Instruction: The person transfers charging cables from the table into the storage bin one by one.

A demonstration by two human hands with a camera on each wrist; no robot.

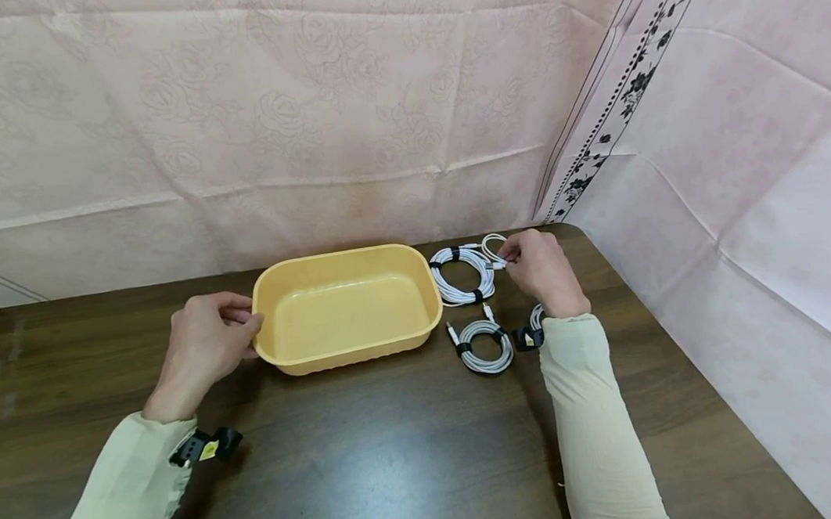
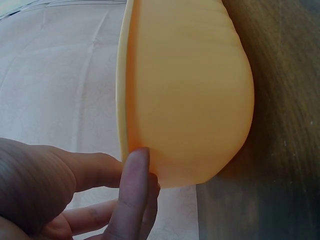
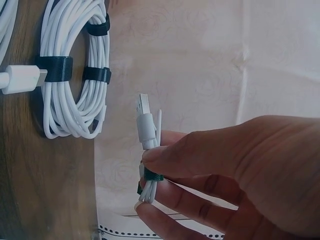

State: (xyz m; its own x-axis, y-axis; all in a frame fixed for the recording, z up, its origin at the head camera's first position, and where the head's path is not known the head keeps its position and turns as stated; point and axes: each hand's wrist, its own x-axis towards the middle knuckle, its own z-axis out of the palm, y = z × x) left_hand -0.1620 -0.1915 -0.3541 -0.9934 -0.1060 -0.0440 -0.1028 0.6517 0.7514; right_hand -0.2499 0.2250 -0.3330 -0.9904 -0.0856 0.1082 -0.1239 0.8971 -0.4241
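My left hand (image 1: 211, 333) pinches the left rim of a yellow plastic basin (image 1: 348, 318), which stands on the table with nothing in it. The left wrist view shows the basin's outer wall (image 2: 195, 95) close up, thumb and fingers at its edge. Beyond the basin's right end, my right hand (image 1: 539, 272) holds a small coiled white USB cable (image 3: 146, 130) between thumb and fingers. Its metal plug points up in the right wrist view, and a dark strap binds it. Beside that hand lies a larger white cable coil (image 3: 59, 107) with black straps.
Nearer me lies a grey-white cable coil (image 1: 503, 355) with black straps. Another cable (image 1: 537, 316) is partly hidden by my right wrist. A patterned cloth (image 1: 281, 125) hangs behind the brown wooden table (image 1: 369, 450) and along its right side.
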